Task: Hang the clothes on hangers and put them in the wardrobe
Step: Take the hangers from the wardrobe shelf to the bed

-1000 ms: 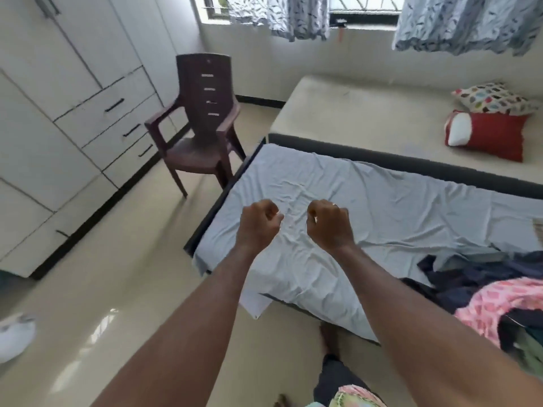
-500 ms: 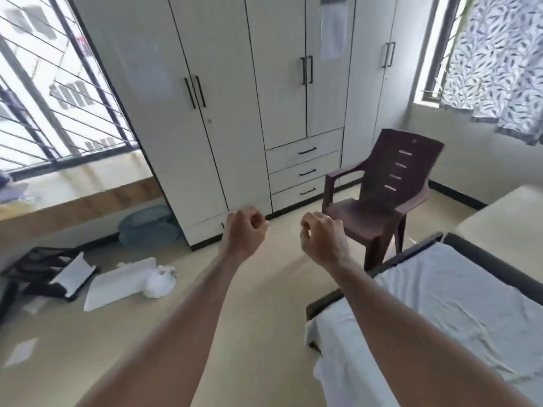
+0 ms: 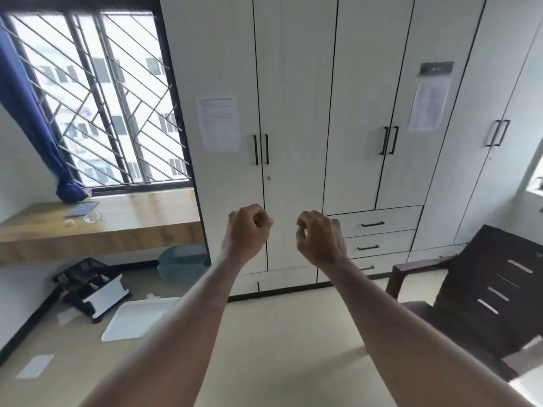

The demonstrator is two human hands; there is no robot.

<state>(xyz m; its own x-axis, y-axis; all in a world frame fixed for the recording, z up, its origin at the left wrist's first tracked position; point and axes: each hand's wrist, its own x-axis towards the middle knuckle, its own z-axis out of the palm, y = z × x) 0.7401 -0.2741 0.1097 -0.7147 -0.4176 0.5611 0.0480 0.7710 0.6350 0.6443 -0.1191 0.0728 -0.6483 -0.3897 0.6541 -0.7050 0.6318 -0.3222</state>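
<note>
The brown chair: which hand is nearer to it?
Right. The right hand is raised in front of the drawers, on the chair's side; the left hand is further over, in front of the wardrobe doors. Neither touches the chair.

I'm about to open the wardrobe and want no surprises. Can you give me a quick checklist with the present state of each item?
1. Wardrobe doors in reach ahead: ok, all doors shut, black handles visible.
2. Left hand free to pull a handle: ok, curled in a fist, holding nothing.
3. Right hand free: ok, fingers curled, holding nothing.
4. Floor between person and wardrobe: ok, bare there; white tray and black rack lie off to the left.
5. Chair clear of door swing: cannot tell; it stands at right, near the drawers.
6. Clothes and hangers at hand: not ok, none in view.
</note>
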